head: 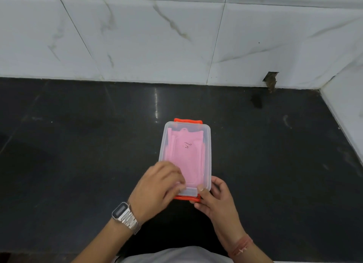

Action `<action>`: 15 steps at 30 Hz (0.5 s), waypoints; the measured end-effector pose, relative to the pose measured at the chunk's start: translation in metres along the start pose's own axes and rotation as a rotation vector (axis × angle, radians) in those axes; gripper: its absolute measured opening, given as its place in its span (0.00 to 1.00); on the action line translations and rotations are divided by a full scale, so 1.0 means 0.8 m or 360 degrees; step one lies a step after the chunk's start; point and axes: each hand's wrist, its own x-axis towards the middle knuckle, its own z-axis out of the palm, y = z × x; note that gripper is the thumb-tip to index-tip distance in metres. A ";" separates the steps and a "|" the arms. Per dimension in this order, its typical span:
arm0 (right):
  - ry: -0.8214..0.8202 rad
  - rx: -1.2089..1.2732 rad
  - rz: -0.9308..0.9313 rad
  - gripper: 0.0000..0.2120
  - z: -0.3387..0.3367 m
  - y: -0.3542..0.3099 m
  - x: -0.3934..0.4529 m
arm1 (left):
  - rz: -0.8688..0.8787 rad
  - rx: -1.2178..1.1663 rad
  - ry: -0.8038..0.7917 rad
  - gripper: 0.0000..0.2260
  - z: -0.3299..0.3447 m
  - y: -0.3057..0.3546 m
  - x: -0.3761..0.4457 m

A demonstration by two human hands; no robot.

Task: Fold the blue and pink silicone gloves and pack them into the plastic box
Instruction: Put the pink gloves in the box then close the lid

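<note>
Only one pink glove (188,156) shows inside one plastic box (207,145), two hands touching.

Two bare forearms reach forward from the bottom of the view. The left hand (157,186) lies palm down, its fingers bent and slightly blurred. The right hand (215,199) sits just beside it, fingers curled, thumb stretched toward the left hand.

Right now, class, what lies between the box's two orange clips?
In the head view, the clear lid spans between the far clip and near clip, with the pink glove showing through.
</note>
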 end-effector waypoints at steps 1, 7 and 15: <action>0.0002 0.0010 -0.0022 0.18 0.000 0.001 -0.001 | 0.0060 0.0013 -0.0074 0.10 0.004 0.003 -0.008; -0.0229 -0.0487 -0.0312 0.32 -0.006 0.003 -0.006 | 0.0055 0.0106 -0.0157 0.16 0.008 0.003 -0.033; -0.0055 -0.2326 -0.1350 0.29 -0.021 0.007 0.002 | 0.0040 0.0024 -0.0088 0.16 0.000 0.006 -0.023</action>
